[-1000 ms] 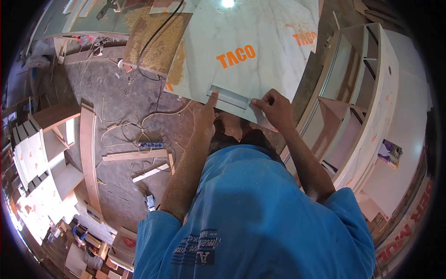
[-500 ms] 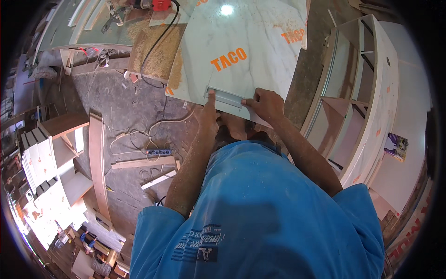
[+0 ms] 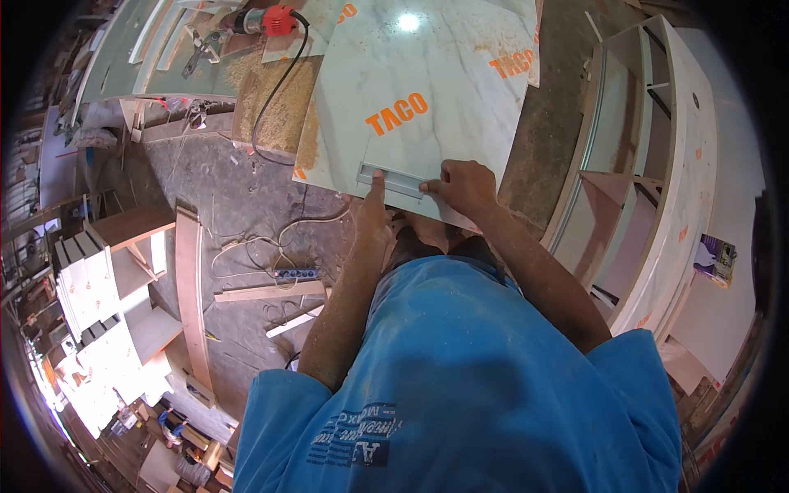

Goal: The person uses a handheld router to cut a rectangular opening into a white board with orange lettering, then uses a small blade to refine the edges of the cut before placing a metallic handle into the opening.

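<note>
A marble-patterned white board (image 3: pixel 460 107) with orange lettering lies before me, sawdust scattered over it. Close to its near edge, a long grey metal recessed handle (image 3: pixel 400 188) sits in a slot. My left hand (image 3: pixel 371 215) rests one straight digit on the handle near its left end; the other fingers are hidden below the board's edge. With fingers curled, my right hand (image 3: pixel 467 187) presses its thumb to the handle's right end. Whether the handle is flush with the board, I cannot tell.
A red power tool (image 3: pixel 279 20) lies on the green-topped bench at the far left, its black cord hanging down. Cables and a blue power strip (image 3: pixel 296 274) are on the floor to the left, near long planks (image 3: pixel 190 279). An open cabinet frame (image 3: pixel 608 172) lies at right.
My left digit has slid slightly rightward along the handle, away from its left end. The right thumb keeps its place at the other end. The whole view has shifted a little.
</note>
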{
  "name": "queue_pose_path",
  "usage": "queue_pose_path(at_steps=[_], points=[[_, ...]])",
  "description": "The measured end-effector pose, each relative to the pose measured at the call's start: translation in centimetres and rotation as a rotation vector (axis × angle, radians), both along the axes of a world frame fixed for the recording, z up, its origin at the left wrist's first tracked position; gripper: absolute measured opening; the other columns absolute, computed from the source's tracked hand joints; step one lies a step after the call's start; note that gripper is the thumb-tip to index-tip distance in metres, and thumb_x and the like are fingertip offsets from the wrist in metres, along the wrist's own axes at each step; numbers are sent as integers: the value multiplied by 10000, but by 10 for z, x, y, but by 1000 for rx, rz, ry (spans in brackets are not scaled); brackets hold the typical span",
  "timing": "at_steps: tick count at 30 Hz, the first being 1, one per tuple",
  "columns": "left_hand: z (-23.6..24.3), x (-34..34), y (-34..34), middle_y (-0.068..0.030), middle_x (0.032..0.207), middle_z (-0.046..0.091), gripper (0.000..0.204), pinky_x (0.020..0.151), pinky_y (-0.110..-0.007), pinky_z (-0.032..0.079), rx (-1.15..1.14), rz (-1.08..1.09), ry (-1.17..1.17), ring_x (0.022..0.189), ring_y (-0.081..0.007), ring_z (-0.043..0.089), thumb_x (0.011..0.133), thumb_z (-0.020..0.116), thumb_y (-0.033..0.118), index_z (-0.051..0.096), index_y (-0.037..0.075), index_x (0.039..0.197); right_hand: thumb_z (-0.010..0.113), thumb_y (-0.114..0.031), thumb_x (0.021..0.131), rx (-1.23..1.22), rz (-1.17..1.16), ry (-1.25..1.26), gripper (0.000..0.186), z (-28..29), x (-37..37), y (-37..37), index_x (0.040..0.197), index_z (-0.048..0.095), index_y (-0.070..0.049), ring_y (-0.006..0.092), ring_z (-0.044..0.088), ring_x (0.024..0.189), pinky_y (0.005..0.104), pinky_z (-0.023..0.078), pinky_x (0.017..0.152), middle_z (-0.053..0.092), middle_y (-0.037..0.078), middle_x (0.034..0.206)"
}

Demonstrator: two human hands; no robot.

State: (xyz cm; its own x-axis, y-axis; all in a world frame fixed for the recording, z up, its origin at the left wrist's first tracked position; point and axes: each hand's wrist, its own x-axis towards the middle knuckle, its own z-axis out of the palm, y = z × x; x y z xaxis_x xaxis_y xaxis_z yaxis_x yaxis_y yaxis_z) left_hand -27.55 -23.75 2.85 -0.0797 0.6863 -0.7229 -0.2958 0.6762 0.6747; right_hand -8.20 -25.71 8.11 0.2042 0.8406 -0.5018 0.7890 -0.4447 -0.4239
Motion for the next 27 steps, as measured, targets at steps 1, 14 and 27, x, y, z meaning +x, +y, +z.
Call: queue_pose_path(at_steps=[1, 14, 27], points=[[1, -1, 1, -66, 1038, 679, 411, 505, -235, 446, -35, 14, -28, 790, -119, 656, 975, 723, 327, 606, 53, 1257, 840, -544, 735, 59, -11, 89, 527, 1, 6, -5, 798, 697, -40, 292, 706, 743, 428, 535, 666, 703, 131, 744], [30, 7, -36, -179, 1343, 539, 702, 1070, -428, 459, -154, -246, 426, 1233, -262, 572, 956, 735, 340, 383, -8, 1454, 768, -275, 927, 123, -1135, 687, 277, -103, 191, -149, 783, 633, -81, 60, 511, 565, 244, 404, 511, 551, -26, 646], [29, 80, -22, -105, 1466, 529, 564, 1152, -467, 409, -335, -55, 173, 1369, -259, 504, 1067, 502, 458, 425, 82, 1480, 738, -272, 955, -212, -1137, 762, 284, -275, 167, -300, 792, 598, -86, 59, 478, 535, 247, 378, 476, 509, -19, 627]])
